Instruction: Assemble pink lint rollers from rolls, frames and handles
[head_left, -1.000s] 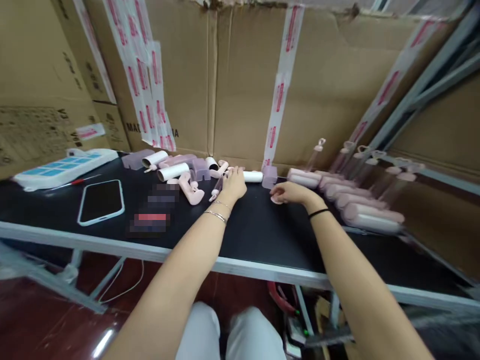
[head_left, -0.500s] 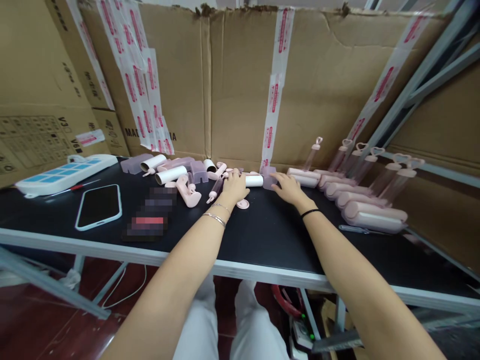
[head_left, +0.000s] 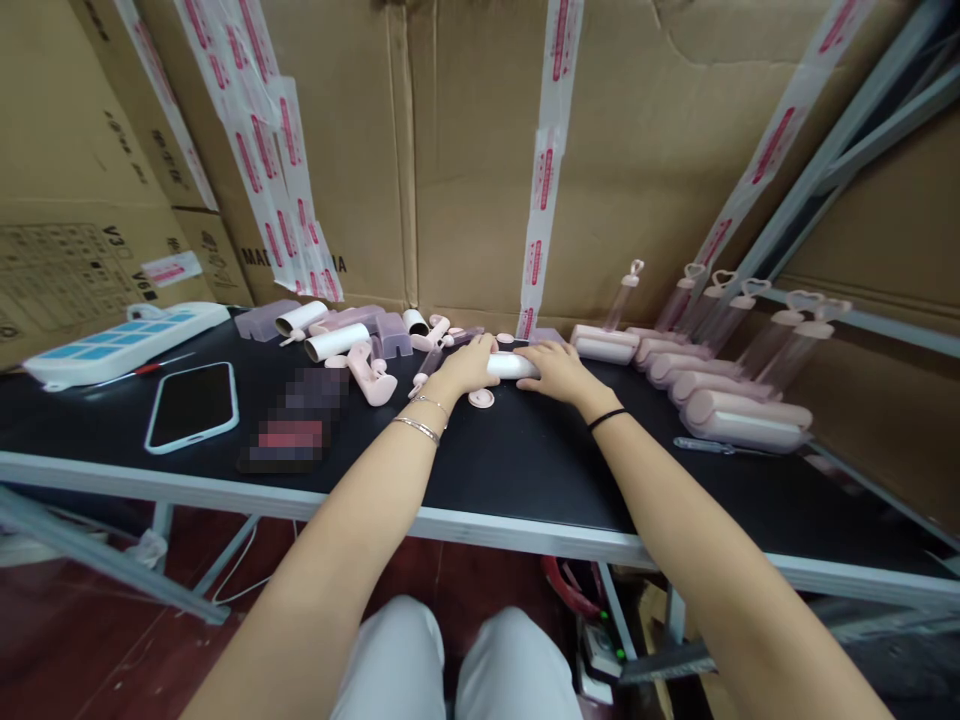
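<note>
Both hands meet over a white roll [head_left: 504, 365] lying on the black table [head_left: 525, 470]. My left hand [head_left: 463, 368] rests on its left end, fingers curled over it. My right hand [head_left: 556, 370] covers its right end, fingers wrapped round it. A small pink round cap [head_left: 481, 399] lies on the table just in front of my left hand. Pink handle parts [head_left: 373, 380] and more white rolls [head_left: 337, 342] lie to the left of my hands.
A row of assembled pink lint rollers [head_left: 739, 415] lies at the right, clear handles leaning on the cardboard wall [head_left: 480, 160]. A phone [head_left: 191, 405], a white-and-blue tray [head_left: 124, 342] and a red-handled tool [head_left: 154, 367] sit at the left. A small tool [head_left: 712, 446] lies near the rollers.
My right hand moved left from the purple piece and the pink cap to close on the white roll. The pink cap now lies free on the table. My left hand stayed by the roll.
</note>
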